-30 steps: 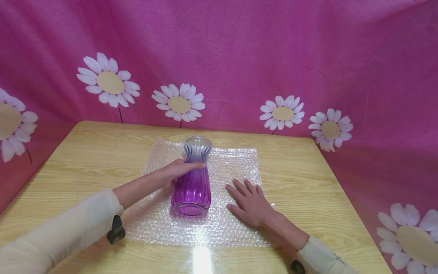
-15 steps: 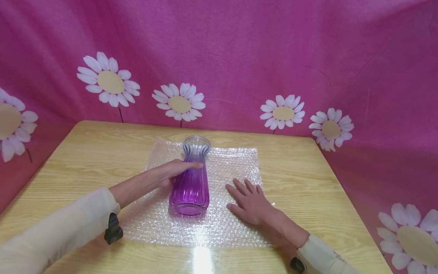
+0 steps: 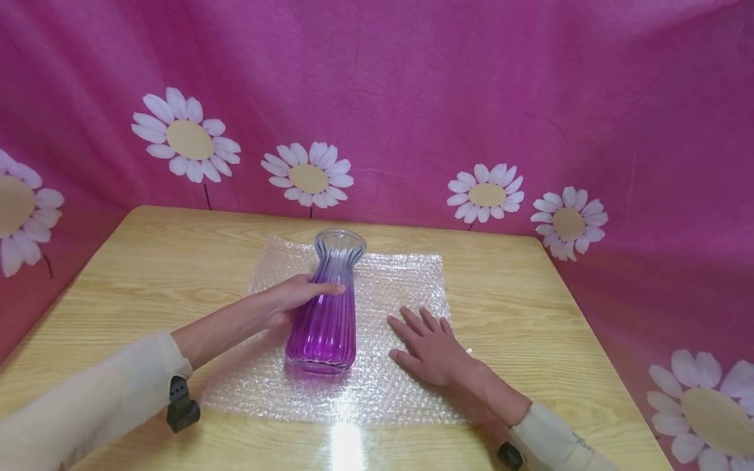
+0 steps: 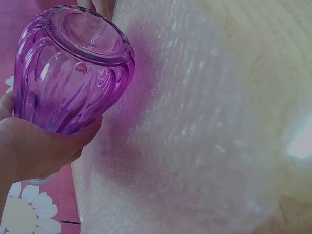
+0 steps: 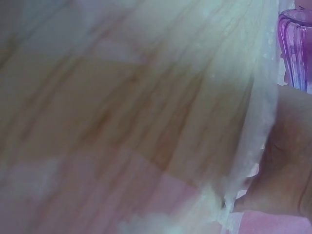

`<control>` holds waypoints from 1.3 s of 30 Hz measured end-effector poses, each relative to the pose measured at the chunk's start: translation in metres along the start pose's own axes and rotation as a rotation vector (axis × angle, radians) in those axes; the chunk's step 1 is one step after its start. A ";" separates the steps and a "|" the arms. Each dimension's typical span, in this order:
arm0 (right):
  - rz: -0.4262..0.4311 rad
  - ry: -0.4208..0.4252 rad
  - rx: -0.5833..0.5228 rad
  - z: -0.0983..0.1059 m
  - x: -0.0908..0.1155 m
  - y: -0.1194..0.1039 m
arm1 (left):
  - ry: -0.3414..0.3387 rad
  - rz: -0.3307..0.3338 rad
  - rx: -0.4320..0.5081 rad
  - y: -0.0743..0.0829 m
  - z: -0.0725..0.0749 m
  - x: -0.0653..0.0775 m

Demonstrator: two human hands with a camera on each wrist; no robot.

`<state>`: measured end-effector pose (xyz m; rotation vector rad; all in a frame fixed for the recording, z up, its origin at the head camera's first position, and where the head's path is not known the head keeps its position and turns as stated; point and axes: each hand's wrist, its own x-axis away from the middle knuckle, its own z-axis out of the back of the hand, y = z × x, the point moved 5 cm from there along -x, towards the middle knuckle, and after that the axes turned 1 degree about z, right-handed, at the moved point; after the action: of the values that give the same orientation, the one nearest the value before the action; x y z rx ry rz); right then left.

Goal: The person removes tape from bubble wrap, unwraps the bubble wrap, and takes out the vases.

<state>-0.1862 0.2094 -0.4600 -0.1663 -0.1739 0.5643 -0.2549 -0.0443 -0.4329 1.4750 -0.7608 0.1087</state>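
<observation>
A ribbed glass vase [image 3: 324, 320], purple at the base and clear toward its flared rim, is held over a sheet of bubble wrap [image 3: 389, 392]. My left hand [image 3: 291, 297] grips it round the middle, thumb across the front; the other fingers are mostly hidden behind the glass. In the left wrist view the vase [image 4: 73, 73] shows its round base toward the camera, with a purple tint cast on the wrap beside it. My right hand [image 3: 432, 350] lies flat on the right part of the bubble wrap, fingers spread.
The bubble wrap lies on a light wooden table [image 3: 501, 294]. A pink cloth [image 3: 400, 98] with printed daisies hangs behind and at both sides of the table. Each forearm wears a dark wrist device, the left one [image 3: 181, 404] showing below the sleeve.
The vase has tipped more upright, its base dropping slightly toward me and left while less of its underside shows. My left forearm has drawn back left. The right hand stays put.
</observation>
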 end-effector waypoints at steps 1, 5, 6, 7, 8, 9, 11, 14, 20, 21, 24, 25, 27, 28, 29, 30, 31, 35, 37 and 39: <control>-0.001 -0.001 -0.002 0.000 0.000 0.000 | -0.008 -0.004 0.009 0.000 0.000 0.001; -0.003 -0.004 -0.003 -0.001 0.000 0.001 | -0.024 -0.018 0.016 -0.001 0.000 0.006; -0.003 -0.005 0.000 -0.001 0.000 0.001 | -0.025 -0.023 0.013 -0.001 0.001 0.008; -0.001 -0.003 0.000 0.000 0.000 0.001 | -0.034 -0.030 0.016 -0.001 0.000 0.009; 0.001 -0.003 0.002 0.000 0.000 0.001 | -0.036 -0.035 0.015 -0.001 0.000 0.011; 0.002 -0.002 0.004 0.001 0.000 0.000 | -0.037 -0.040 0.015 0.000 0.000 0.013; 0.007 0.003 0.002 0.001 0.000 0.000 | -0.041 -0.050 0.028 -0.001 0.000 0.016; 0.013 0.010 0.004 0.002 0.001 -0.001 | -0.056 -0.067 0.049 -0.002 0.000 0.021; 0.021 0.016 0.001 0.002 0.001 -0.001 | -0.045 -0.115 0.014 -0.002 0.001 0.028; 0.020 0.015 0.000 0.001 0.001 0.000 | -0.038 -0.126 -0.001 -0.002 0.001 0.029; 0.013 0.005 0.005 0.001 0.001 0.000 | -0.010 -0.160 -0.048 -0.002 0.000 0.035; 0.014 0.006 0.009 0.001 0.000 0.001 | -0.011 -0.172 -0.052 -0.002 0.000 0.037; 0.017 0.010 0.008 0.001 0.000 0.001 | -0.027 -0.195 -0.044 -0.002 -0.001 0.043; 0.017 0.010 0.009 0.001 0.000 0.001 | -0.036 -0.208 -0.045 -0.002 -0.002 0.045; 0.017 0.010 0.008 0.001 0.000 0.001 | -0.042 -0.216 -0.044 -0.002 -0.002 0.047; 0.017 0.010 0.007 0.001 0.000 0.001 | -0.052 -0.225 -0.042 -0.002 -0.002 0.049; 0.017 0.011 0.006 0.001 0.000 0.001 | -0.060 -0.232 -0.040 -0.002 -0.002 0.051; 0.022 0.020 0.006 0.001 0.000 0.000 | -0.079 -0.245 -0.045 -0.002 0.002 0.057; 0.024 0.024 0.003 0.001 0.001 0.000 | -0.106 -0.253 -0.045 -0.001 0.002 0.061; 0.025 0.026 -0.002 0.001 0.001 0.000 | -0.131 -0.256 -0.042 0.000 0.002 0.063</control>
<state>-0.1859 0.2099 -0.4585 -0.1780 -0.1476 0.5862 -0.2069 -0.0697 -0.4004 1.5374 -0.6682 -0.1993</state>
